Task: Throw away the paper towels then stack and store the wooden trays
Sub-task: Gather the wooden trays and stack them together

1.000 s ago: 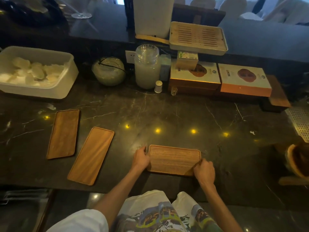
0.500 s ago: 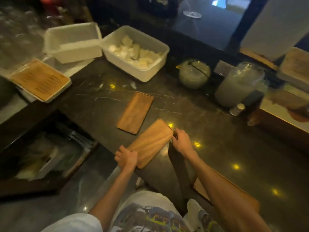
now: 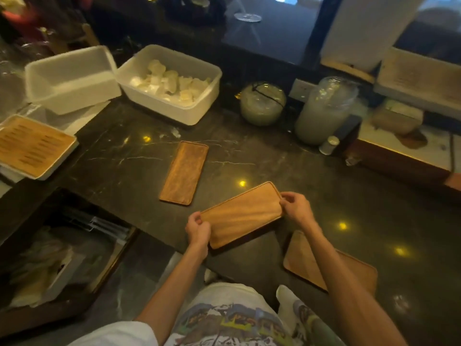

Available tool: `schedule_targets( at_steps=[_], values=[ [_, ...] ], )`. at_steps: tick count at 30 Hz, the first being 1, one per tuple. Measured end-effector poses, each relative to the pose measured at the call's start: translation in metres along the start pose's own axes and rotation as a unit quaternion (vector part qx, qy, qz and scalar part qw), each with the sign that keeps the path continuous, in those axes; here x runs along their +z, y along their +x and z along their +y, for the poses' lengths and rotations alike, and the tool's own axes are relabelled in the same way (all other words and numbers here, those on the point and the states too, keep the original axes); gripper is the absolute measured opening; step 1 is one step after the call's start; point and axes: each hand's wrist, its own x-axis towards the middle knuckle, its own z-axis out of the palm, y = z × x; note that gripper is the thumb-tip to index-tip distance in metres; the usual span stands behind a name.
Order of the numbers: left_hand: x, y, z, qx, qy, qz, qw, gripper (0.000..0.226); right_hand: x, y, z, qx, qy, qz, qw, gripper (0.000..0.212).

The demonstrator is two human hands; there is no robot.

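- Dark marble tabletop [image 3: 311,171] with pale veins, dotted with small yellow light reflections.
- Dim, warm lighting.
- Glossy dark floor [image 3: 129,283] beside the tabletop.

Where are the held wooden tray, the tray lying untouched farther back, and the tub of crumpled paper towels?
held wooden tray [image 3: 243,214], head view, centre of its face.
untouched tray [image 3: 184,172], head view, middle of its face.
tub [image 3: 162,107], head view, front wall.

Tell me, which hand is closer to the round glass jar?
The right hand. It grips the held tray's far end, below the round glass jar; the left hand grips the near end, farther away.
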Motion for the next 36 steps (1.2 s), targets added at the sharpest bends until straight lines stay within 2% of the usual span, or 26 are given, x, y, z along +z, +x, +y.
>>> schedule_targets(
  at_steps=[3, 7, 11, 13, 16, 24, 31, 36],
  values=[
    [0.054, -0.028, 0.006, 0.074, 0.046, -0.130, 0.988, 0.055, -0.055, -0.038, 0.076, 0.067, 0.038, 0.091, 0.993, 0.033],
    [0.124, -0.070, -0.006, 0.140, 0.163, -0.265, 0.940, 0.051, -0.091, -0.096, 0.167, 0.178, 0.095, 0.181, 0.963, 0.035],
    [0.166, -0.096, -0.032, 0.197, 0.304, -0.287, 0.887, 0.040, -0.094, -0.129, 0.221, 0.229, 0.129, 0.220, 0.940, 0.036],
    [0.177, -0.100, -0.042, 0.224, 0.369, -0.282, 0.857, 0.044, -0.090, -0.137, 0.236, 0.235, 0.125, 0.229, 0.936, 0.036],
    [0.181, -0.104, -0.049, 0.257, 0.416, -0.258, 0.833, 0.052, -0.079, -0.144, 0.245, 0.209, 0.133, 0.227, 0.942, 0.036],
    [0.181, -0.110, -0.055, 0.279, 0.439, -0.230, 0.823, 0.057, -0.076, -0.150, 0.250, 0.166, 0.123, 0.232, 0.951, 0.035],
    [0.179, -0.109, -0.060, 0.254, 0.396, -0.196, 0.861, 0.044, -0.076, -0.149, 0.252, 0.160, 0.100, 0.223, 0.957, 0.034],
    [0.176, -0.099, -0.055, 0.235, 0.393, -0.229, 0.859, 0.042, -0.077, -0.147, 0.251, 0.167, 0.077, 0.219, 0.958, 0.034]
  ],
)
